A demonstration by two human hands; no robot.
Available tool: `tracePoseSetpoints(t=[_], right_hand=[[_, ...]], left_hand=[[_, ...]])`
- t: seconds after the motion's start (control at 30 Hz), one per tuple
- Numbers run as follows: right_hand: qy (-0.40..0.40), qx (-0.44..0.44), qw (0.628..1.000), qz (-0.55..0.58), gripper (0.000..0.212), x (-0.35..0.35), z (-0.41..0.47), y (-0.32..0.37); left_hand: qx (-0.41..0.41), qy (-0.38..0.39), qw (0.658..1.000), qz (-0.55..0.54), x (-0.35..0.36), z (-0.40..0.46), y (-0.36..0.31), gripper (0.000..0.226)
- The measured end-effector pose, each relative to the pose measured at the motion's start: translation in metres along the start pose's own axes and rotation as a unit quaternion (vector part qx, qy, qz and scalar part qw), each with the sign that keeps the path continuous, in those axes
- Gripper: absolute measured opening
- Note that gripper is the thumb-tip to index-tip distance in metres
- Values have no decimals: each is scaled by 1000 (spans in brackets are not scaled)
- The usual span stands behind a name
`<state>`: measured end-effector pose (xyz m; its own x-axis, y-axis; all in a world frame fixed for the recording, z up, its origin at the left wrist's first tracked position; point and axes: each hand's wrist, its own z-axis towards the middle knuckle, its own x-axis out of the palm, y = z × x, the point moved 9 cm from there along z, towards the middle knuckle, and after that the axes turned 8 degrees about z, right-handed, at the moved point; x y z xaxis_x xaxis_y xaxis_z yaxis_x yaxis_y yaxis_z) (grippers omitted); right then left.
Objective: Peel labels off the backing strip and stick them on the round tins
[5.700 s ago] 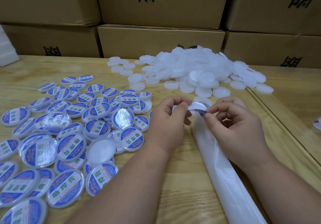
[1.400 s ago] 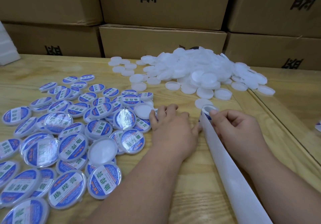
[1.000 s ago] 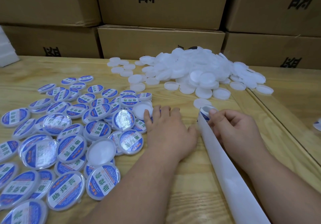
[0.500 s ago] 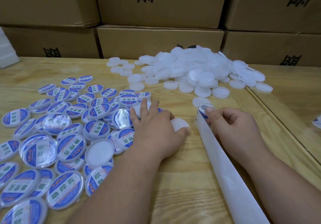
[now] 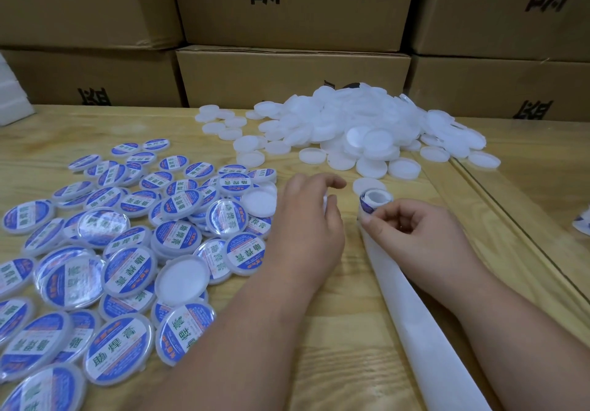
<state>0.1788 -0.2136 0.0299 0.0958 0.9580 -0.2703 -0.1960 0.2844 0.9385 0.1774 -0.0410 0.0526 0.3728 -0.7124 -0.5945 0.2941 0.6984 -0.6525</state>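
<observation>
My left hand (image 5: 306, 228) is curled over a plain white tin (image 5: 325, 203), of which only a thin edge shows under the thumb. My right hand (image 5: 415, 238) pinches the curled end of the label strip (image 5: 375, 200), where blue label edges show. The white backing strip (image 5: 415, 331) runs from there to the bottom right, under my right forearm. Several blue-and-white labelled tins (image 5: 178, 235) lie spread over the left of the wooden table (image 5: 335, 331). A heap of unlabelled white tins (image 5: 351, 129) sits at the back centre.
One white tin (image 5: 367, 184) lies just beyond the strip's curl. Brown cardboard boxes (image 5: 287, 72) are stacked along the back. A white foam block (image 5: 12, 104) is at the far left. A raised seam (image 5: 498, 219) crosses the table at right, with a label scrap (image 5: 582, 225) beyond it.
My left hand pushed a finished tin into the labelled pile, then came back right and closed over a plain white tin. My right hand stayed on the strip's curled end.
</observation>
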Motion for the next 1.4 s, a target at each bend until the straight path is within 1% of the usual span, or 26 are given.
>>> tracePoseSetpoints(t=[0.07,0.1,0.2,0.23,0.37,0.43,0.53,0.67,0.7,0.87,0.97,1.07,1.17,1.27,1.33,1.4], right_hand=[[4,8,1000,15,10,2,1,-2],[5,10,1000,20,10,1,1,-3],[23,17,999,30,20,3,1,-5],[33,21,999,36,22,5,1,-5],[53,25,997,48,39,9,0,-4],[50,26,997,52,39,8,-1,-2],[50,33,996,68,34,7,0,-2],[57,18,995,79,11,9,-1,-1],[62,14,995,82,10,10,-1,-1],[83,18,993,79,25,14,-1,-3],[92,15,993,71,30,14,-1,-3],[81,17,994,73,33,13,-1,-2],[70,13,994,87,32,11,-1,0],[56,11,993,100,43,8,-1,1],[48,17,992,112,46,6,-1,-1],[38,20,991,125,44,5,-1,-2]], left_hand=[[-8,13,1000,-15,5,-1,3,27],[-10,10,999,-30,5,-1,3,26],[3,-3,997,-73,1,0,-1,27],[3,8,997,-82,3,0,-1,29],[-43,101,987,-116,26,-5,4,32],[-66,111,981,-145,28,-5,7,31],[-86,101,977,-170,24,-4,9,33],[-81,99,977,-173,23,-4,6,29],[-78,100,976,-175,23,-4,5,29],[-83,92,977,-176,23,-3,9,26],[-85,85,977,-175,24,-3,12,25],[-94,75,977,-176,23,-3,14,24],[-118,39,976,-178,18,-2,19,23],[-134,-18,974,-181,5,-1,25,27],[-157,-43,966,-198,0,-1,29,26],[-191,-49,952,-235,-1,-3,34,24]])
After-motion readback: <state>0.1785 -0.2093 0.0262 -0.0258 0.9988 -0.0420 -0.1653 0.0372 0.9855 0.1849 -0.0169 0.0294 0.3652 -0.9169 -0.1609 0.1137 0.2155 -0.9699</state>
